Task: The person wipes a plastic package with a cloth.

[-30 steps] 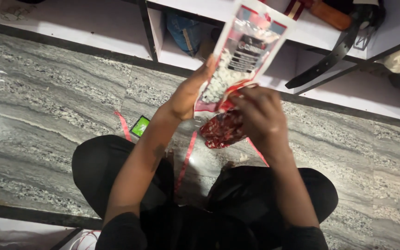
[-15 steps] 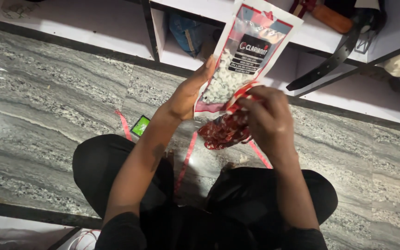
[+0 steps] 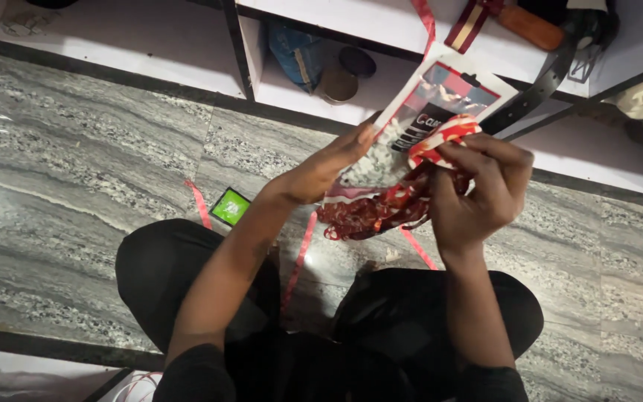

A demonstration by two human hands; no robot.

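Observation:
I sit cross-legged on a grey marble floor. My left hand (image 3: 321,167) holds up a clear plastic pouch (image 3: 418,123) with a red and black printed panel and many small white pieces inside. My right hand (image 3: 481,190) pinches the pouch's lower right edge and also grips a crumpled bundle of shiny red ribbon (image 3: 373,212), which hangs just below the pouch. Both hands are raised in front of low white shelves.
Thin red ribbon strands (image 3: 299,257) trail over the floor between my knees. A small green square packet (image 3: 230,206) lies on the floor at left. The white shelves (image 3: 366,112) hold a blue bag, a round tin (image 3: 345,74), a black strap and a brown-handled tool.
Both hands and the pouch have shifted slightly right and up. My right hand has moved up from the ribbon bundle to the pouch's lower edge.

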